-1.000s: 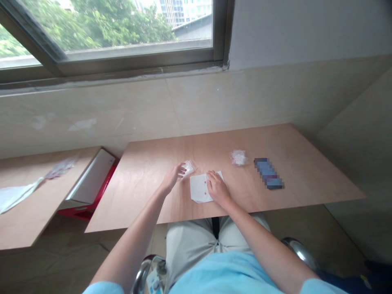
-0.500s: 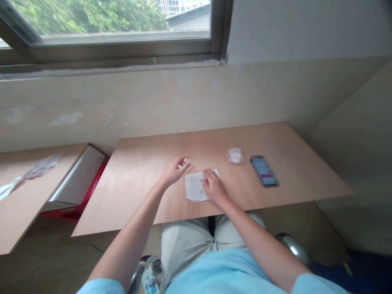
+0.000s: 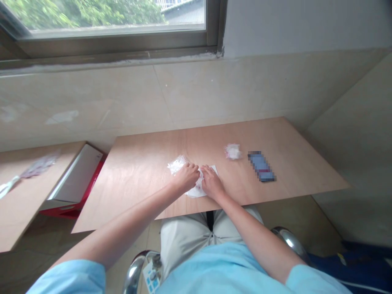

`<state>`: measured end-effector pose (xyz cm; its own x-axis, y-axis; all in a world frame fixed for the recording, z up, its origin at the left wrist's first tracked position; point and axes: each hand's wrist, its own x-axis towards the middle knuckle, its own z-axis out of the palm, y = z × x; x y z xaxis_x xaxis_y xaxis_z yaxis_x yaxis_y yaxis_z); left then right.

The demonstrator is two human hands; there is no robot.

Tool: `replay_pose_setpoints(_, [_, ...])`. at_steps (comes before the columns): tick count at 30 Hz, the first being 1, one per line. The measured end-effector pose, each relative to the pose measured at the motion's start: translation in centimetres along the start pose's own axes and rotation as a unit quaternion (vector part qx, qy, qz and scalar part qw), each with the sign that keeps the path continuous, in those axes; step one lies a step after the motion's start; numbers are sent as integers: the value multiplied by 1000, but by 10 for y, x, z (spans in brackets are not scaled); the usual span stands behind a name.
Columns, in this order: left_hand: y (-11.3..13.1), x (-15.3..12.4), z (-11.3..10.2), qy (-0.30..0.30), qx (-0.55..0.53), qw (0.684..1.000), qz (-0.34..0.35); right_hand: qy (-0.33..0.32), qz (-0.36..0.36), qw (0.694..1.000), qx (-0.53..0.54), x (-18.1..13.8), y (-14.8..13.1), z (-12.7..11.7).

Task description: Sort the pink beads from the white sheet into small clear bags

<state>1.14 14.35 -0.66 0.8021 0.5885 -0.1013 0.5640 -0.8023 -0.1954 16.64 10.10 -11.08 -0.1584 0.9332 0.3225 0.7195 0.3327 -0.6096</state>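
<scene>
A white sheet [image 3: 195,192], paper or a thin pad, lies near the table's front edge, mostly covered by both hands. My left hand [image 3: 188,177] is over its left part with fingers curled together; anything between the fingertips is too small to make out. My right hand [image 3: 212,182] rests on the sheet's right side, fingers stretched out flat. Just beyond my left hand lies a pile of small clear plastic bags [image 3: 177,164], partly hidden by that hand. A second bundle of clear bags with pinkish edges [image 3: 233,151] sits farther right.
A phone with a blurred screen [image 3: 261,166] lies to the right on the wooden table [image 3: 141,179]. Another table [image 3: 18,204] at left holds a plastic packet [image 3: 41,165]. A white box [image 3: 78,175] in a red crate is between the tables. A wall stands behind.
My left hand has moved right and nearer, from beside the clear bags to over the white sheet, close to my right hand. More of the bag pile shows. My right hand stays on the sheet.
</scene>
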Motion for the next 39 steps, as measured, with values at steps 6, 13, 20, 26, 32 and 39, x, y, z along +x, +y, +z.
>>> replay_pose_setpoints(6, [-28,-7,-5,57,-141,987,-59,-11,2,1000,-8,0,-2,-2])
replay_pose_setpoints(13, [-84,-23,23,239,-258,887,-298,7,10,1000,18,1,-3,-3])
replay_pose_setpoints(20, [-55,-14,87,182,-249,904,-296,18,5,1000,6,1,-2,-2])
replay_pose_setpoints(26, [-38,-12,101,172,-203,918,-294,17,3,1000,20,2,-1,1])
replay_pose_setpoints(32, [-40,-12,100,163,-201,921,-293,51,35,995,83,10,9,-10])
replay_pose_setpoints(39, [-43,-12,103,174,-199,917,-301,196,87,975,-64,81,90,-112])
